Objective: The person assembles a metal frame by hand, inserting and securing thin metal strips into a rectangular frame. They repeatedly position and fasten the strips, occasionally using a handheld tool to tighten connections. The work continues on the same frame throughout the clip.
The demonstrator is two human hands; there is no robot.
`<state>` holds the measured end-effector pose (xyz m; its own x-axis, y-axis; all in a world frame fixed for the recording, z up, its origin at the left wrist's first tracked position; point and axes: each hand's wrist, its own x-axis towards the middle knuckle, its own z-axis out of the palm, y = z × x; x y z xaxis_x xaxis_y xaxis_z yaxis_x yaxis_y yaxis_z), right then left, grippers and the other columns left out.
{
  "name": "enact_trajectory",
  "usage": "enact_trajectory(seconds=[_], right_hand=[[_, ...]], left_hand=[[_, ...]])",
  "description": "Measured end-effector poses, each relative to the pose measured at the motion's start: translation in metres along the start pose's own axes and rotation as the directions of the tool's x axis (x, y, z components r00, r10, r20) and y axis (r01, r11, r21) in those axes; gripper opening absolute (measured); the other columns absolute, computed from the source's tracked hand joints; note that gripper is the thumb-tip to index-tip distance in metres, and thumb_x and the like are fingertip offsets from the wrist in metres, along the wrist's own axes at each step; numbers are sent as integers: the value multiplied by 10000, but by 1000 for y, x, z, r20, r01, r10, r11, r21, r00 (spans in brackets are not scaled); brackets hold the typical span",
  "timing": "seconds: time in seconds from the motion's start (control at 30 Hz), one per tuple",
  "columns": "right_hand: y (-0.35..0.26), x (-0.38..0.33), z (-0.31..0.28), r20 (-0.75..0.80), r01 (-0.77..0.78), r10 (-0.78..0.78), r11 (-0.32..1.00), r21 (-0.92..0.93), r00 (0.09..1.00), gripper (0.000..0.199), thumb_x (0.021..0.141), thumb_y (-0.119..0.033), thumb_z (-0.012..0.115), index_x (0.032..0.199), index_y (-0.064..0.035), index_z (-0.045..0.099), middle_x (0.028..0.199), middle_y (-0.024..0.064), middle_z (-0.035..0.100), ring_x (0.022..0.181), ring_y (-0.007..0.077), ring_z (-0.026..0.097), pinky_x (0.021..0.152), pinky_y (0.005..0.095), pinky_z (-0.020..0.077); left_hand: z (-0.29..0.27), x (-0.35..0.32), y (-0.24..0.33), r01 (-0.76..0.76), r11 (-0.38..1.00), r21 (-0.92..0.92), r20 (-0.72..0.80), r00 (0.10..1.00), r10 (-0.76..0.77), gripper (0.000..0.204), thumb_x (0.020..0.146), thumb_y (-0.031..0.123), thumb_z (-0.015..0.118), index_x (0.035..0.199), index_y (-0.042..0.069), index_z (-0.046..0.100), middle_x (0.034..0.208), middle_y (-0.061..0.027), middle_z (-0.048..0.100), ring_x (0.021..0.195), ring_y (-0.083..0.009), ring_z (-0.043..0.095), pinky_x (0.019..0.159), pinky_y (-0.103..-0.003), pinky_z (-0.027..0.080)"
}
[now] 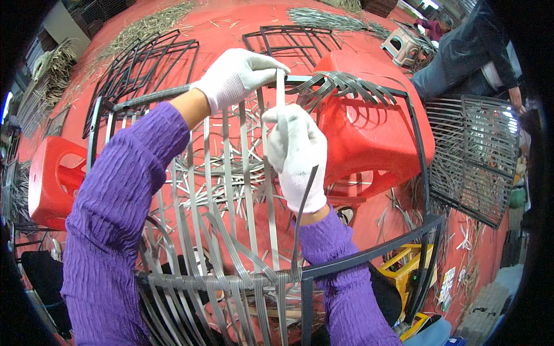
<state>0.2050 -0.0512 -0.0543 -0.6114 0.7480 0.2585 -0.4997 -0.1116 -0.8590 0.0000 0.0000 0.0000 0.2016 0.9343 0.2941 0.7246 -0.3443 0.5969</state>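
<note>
Head view: left hand [239,75] and right hand [295,151] both pinch one grey strip [280,86] at the metal frame [418,144] top edge. Slack tension could let the strip slip out.

A red plastic stool [369,132] stands behind the work, and another red stool [49,179] is at the left. Empty dark frames [144,63] lie on the red floor [231,23], and a seated person [467,57] is at upper right.
</note>
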Motion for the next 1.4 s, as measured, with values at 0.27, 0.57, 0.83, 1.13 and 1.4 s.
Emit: enact_trajectory(seconds=[0.27, 0.57, 0.83, 1.13, 1.4], right_hand=[[56, 52, -27, -315, 269, -229, 959, 90, 921, 210, 1031, -197, 502, 1179, -56, 551, 920, 54, 608, 819, 192, 617, 784, 339, 533], [74, 74, -84, 318, 212, -316, -328, -921, 894, 204, 986, -123, 521, 1142, -12, 595, 958, 159, 650, 769, 247, 616, 669, 359, 510], [-31, -294, 11, -206, -416, 488, 374, -828, 848, 211, 977, -203, 546, 1009, -41, 677, 941, 187, 681, 918, 357, 671, 790, 397, 538], [-4, -381, 3, 90, -259, 522, 557, -789, 848, 174, 972, -104, 582, 1102, -34, 674, 1048, 56, 693, 931, 195, 657, 862, 290, 512], [-39, -371, 31, 171, -696, 935, 346, -629, 311, 221, 895, -234, 728, 989, -39, 773, 793, -11, 723, 675, 53, 580, 643, 252, 484]], left_hand=[[-13, 34, -20, 255, 931, -262, 360, 921, -151, 300, 973, 326, 608, 1014, 56, 733, 784, -5, 672, 687, -75, 614, 633, -250, 511], [5, 63, -50, 36, 910, 413, 427, 875, -229, 315, 921, 368, 572, 998, 115, 743, 886, -124, 713, 728, -280, 660, 699, -365, 529], [-31, -139, 131, -274, 961, -26, -108, 957, 270, 484, 764, -46, 558, 1210, 107, 666, 1139, -145, 683, 1055, -340, 650, 907, -378, 510], [132, -426, 307, 634, -766, 101, 995, -71, 72, 361, 1040, 152, 467, 1335, -54, 501, 982, -136, 682, 754, -155, 658, 747, -262, 578], [225, -468, 341, 219, -953, -208, 967, 191, -167, 104, 1018, 84, 495, 1056, -1, 541, 894, -86, 585, 813, -206, 605, 787, -360, 566]])
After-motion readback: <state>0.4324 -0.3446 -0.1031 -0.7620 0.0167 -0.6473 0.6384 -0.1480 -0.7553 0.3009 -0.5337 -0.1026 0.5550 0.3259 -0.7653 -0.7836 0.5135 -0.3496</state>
